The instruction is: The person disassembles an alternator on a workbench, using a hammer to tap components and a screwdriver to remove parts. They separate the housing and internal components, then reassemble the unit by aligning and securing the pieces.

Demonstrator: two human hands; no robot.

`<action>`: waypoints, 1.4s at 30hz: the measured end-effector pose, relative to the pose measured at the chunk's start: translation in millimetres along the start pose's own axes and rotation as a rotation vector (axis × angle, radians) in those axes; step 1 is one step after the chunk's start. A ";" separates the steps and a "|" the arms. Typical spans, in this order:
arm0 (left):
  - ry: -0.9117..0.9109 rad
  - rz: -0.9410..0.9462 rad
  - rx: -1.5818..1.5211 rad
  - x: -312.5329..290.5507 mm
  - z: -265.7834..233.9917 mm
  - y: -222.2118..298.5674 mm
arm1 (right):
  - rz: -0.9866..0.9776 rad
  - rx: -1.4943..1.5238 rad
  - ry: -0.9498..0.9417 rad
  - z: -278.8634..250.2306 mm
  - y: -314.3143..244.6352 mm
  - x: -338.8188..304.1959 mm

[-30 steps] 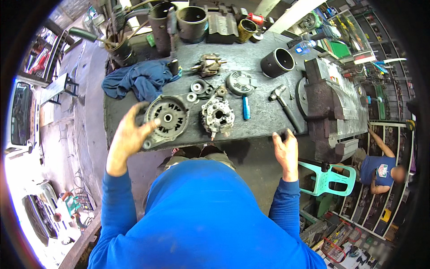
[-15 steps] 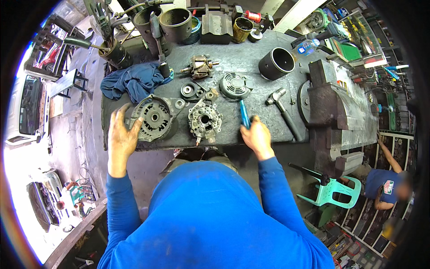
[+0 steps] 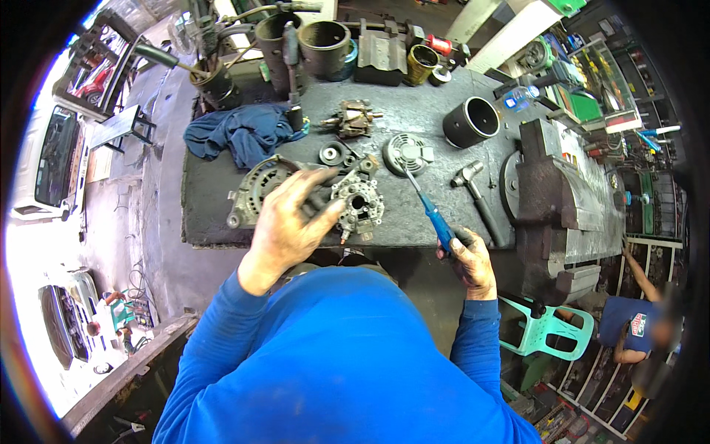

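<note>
Dark counter (image 3: 436, 111), cluttered with parts. Big vise (image 3: 558, 200) at its right end, well apart from the left hand. Blue rag (image 3: 240, 133) bunched at back left. Round alternator housing (image 3: 259, 189) lies flat at the front left, partly under the left hand. Black cylinder sleeve (image 3: 471, 120) stands upright at back right. Hammer (image 3: 481, 200) lies just right of the screwdriver, head pointing back. Finned round cover (image 3: 407, 153) sits mid-counter, at the screwdriver tip. Rectifier plate (image 3: 359, 200) near the front edge, between the two hands. Left hand (image 3: 292, 222) rests over housing and plate, fingers (image 3: 318, 185) spread, touching both. Right hand (image 3: 466, 255) at the front edge, fingers wrapped tight on the blue-handled screwdriver (image 3: 433, 214), shaft angled back-left.
</note>
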State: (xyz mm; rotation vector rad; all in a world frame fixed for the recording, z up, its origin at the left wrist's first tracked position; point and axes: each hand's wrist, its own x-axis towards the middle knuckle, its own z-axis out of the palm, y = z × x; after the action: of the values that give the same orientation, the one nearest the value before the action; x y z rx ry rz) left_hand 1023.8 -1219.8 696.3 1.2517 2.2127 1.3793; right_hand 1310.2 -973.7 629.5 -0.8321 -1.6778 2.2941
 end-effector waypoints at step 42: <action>0.283 0.008 0.510 -31.5 -81.3 -81.4 | -0.597 0.218 -0.350 291.5 -94.0 109.1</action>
State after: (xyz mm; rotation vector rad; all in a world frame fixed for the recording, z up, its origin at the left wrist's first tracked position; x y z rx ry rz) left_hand 950.8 -1308.6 664.6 1.2714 2.8871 1.0819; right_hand 1047.8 -1130.6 740.3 0.1233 -1.4827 2.1948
